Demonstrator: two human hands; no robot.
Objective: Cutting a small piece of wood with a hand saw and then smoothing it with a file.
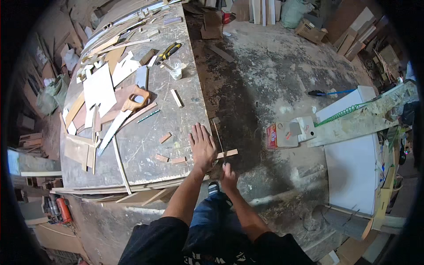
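One L hand, open near-flat at ctr frame, apparently pins tan wood strip; R hand, fisted, grips thin-bladed metal saw; keep strokes sq.

And the floor spreads out dark and scuffed, blotched pale under uneven light! Over on the left, a broad, scratched worktable; on the right, a white-sided bench. At the far end, boards stand upright near a cardboard box and sack.
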